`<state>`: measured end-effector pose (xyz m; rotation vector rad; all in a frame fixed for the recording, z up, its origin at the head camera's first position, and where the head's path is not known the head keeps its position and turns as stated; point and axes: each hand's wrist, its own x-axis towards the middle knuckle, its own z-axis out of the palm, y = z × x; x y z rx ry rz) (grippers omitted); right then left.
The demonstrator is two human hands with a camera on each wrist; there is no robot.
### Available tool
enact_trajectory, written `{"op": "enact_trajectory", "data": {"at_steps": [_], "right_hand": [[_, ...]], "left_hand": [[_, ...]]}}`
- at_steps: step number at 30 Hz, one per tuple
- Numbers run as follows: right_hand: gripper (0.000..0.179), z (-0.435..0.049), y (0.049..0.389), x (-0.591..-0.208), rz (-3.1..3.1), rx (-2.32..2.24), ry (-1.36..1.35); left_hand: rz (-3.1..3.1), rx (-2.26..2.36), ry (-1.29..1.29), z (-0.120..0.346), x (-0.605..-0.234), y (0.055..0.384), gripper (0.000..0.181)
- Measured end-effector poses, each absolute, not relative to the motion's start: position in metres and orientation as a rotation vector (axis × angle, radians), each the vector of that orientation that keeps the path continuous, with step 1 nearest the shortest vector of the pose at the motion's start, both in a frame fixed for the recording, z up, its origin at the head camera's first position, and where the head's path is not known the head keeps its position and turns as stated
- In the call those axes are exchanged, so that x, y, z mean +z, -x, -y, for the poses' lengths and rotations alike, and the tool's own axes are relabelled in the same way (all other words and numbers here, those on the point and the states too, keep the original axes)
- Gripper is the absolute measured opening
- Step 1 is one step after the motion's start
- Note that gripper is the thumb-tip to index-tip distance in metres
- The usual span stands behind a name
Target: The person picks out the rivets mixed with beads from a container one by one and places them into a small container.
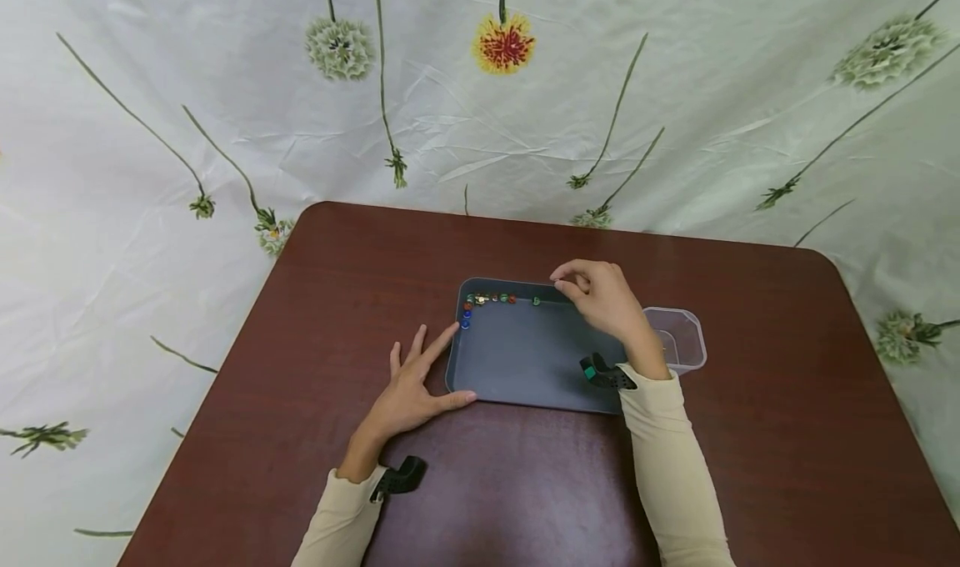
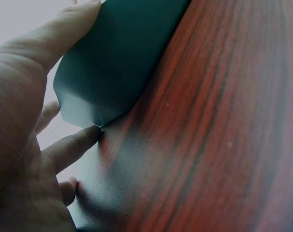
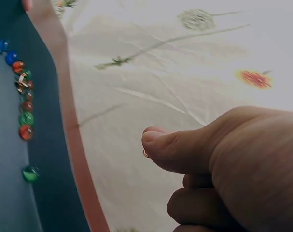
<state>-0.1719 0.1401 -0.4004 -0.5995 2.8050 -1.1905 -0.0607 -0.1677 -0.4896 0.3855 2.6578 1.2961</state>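
Note:
A grey-blue tray point(image 1: 525, 358) lies on the table. Along its far left corner runs a line of red, green and blue glass marbles point(image 3: 26, 117), with a gold-coloured piece point(image 1: 481, 299) among them. One green marble point(image 1: 536, 301) sits apart, farther right along the far wall. My left hand point(image 1: 408, 396) has its fingers spread at the tray's left side, thumb at the near edge and index finger at the left rim. Above the far right part of the tray, my right hand point(image 1: 603, 300) pinches a small gold-coloured thing point(image 3: 146, 153), mostly hidden by thumb and finger.
A clear plastic container point(image 1: 693, 342) stands right of the tray, partly behind the right forearm. The brown wooden table point(image 1: 780, 400) has rounded far corners. Beyond it hangs a white cloth point(image 1: 465, 125) printed with flowers. Both wrists wear dark straps.

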Motion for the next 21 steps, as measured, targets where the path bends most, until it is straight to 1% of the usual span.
{"op": "enact_trajectory", "data": {"at_steps": [21], "right_hand": [[0.017,-0.206,0.15,-0.395,-2.991,-1.251,0.45]], "left_hand": [[-2.66,1.296,-0.395,0.168,-0.49,0.06,0.1]]}}
